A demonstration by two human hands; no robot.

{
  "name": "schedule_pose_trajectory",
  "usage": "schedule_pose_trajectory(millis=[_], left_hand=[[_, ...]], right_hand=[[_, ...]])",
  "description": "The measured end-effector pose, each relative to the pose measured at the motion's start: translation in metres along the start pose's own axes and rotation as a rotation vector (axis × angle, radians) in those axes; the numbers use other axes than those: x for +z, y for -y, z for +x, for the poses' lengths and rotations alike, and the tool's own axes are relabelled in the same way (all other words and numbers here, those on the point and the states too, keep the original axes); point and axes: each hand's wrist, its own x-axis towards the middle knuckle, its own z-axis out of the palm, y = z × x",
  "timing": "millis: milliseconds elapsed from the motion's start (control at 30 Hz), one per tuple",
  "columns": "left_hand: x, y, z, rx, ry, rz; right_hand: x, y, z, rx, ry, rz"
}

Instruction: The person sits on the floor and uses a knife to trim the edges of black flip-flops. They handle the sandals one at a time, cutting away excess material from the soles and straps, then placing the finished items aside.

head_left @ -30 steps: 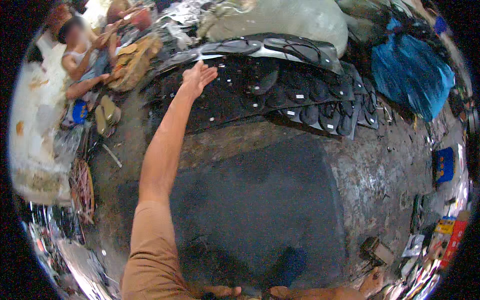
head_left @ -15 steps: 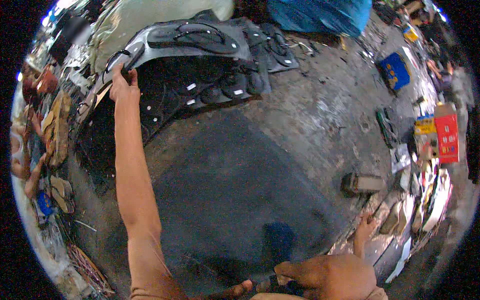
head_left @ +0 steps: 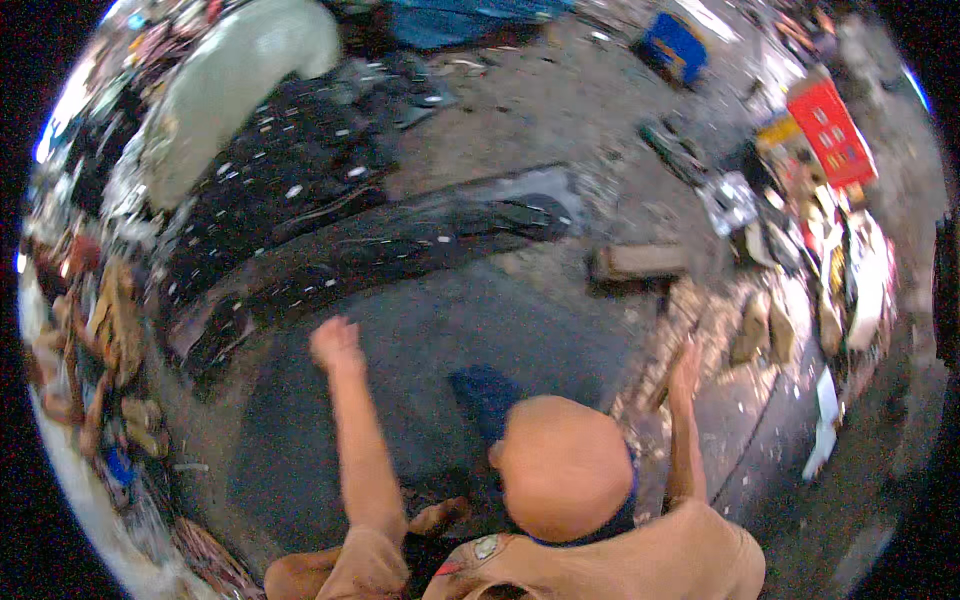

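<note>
My left hand (head_left: pixel 337 340) hovers over the dark mat (head_left: pixel 470 310), just short of a long row of black sandals (head_left: pixel 400 240). Blur smears its fingers, and I see nothing held in it. Behind that row lies a heap of more black sandals (head_left: pixel 270 160) with small white marks. To the right, my right hand (head_left: pixel 687 368) is raised with its fingers stretched out, holding nothing visible. It is nearest a brownish patch of ground, below a brick-like block (head_left: pixel 640 262). My rounded bare knee (head_left: pixel 565 470) sits between my arms.
A pale bulky sack (head_left: pixel 240 90) and blue sheeting (head_left: pixel 470 20) are at the back. On the right are a blue box (head_left: pixel 675 48), a red box (head_left: pixel 830 130) and several loose shoes (head_left: pixel 765 325). Tan footwear (head_left: pixel 120 310) lies at the left edge.
My left hand has let go of the black sandal at the far left and drawn back toward me. A row of sandals now lies nearer. The view has shifted right.
</note>
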Motion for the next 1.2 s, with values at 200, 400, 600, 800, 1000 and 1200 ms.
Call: schedule_pose_trajectory(millis=[200, 400, 600, 800, 1000, 1200], left_hand=[[-0.045, -0.198, 0.043, 0.372, -0.245, 0.17], [0.019, -0.19, 0.055, 0.024, -0.512, 0.047], [-0.016, -0.232, 0.025, 0.393, -0.096, 0.48], [-0.005, -0.101, -0.089, 0.578, -0.34, 0.442], [-0.064, -0.038, -0.092, 0.327, -0.455, 0.03], [-0.028, -0.024, -0.118, 0.318, -0.21, 0.192]], right_hand=[[-0.041, 0.215, 0.034, 0.256, 0.449, 0.639], [0.028, 0.228, 0.043, 0.532, 0.586, 0.95], [0.017, 0.21, 0.025, 0.296, 0.641, 0.837], [-0.043, 0.191, 0.027, 0.489, 0.431, 0.807], [0.021, 0.186, 0.03, 0.332, 0.514, 0.792], [-0.005, 0.218, 0.027, 0.307, 0.395, 0.782]])
